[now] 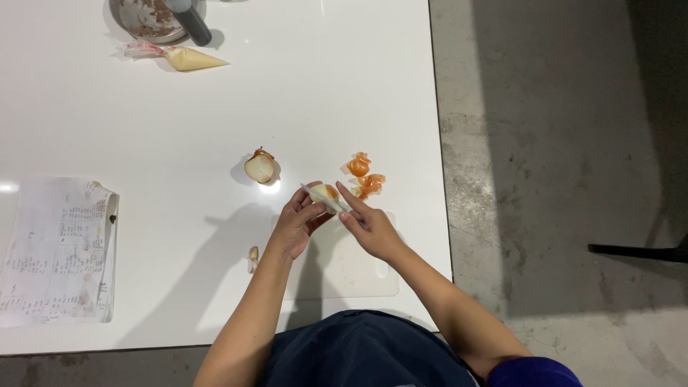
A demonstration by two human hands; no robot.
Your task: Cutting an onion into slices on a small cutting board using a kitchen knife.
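Note:
My left hand (295,226) holds a small onion piece (327,192) by its fingertips over the top edge of a white cutting board (355,276). My right hand (367,226) grips a knife whose pale blade (321,198) lies across that onion piece. A half onion (259,168) with brown skin rests on the white table (179,129), apart from both hands to the upper left. Orange onion skins (364,175) lie in a small heap just beyond my right fingers.
A garlic clove (253,256) lies left of the board. A stack of handwritten papers (59,251) sits at the left edge. A filled piping bag (188,59) and a metal bowl (147,20) with a dark handle are at the back. The concrete floor (559,179) is right of the table.

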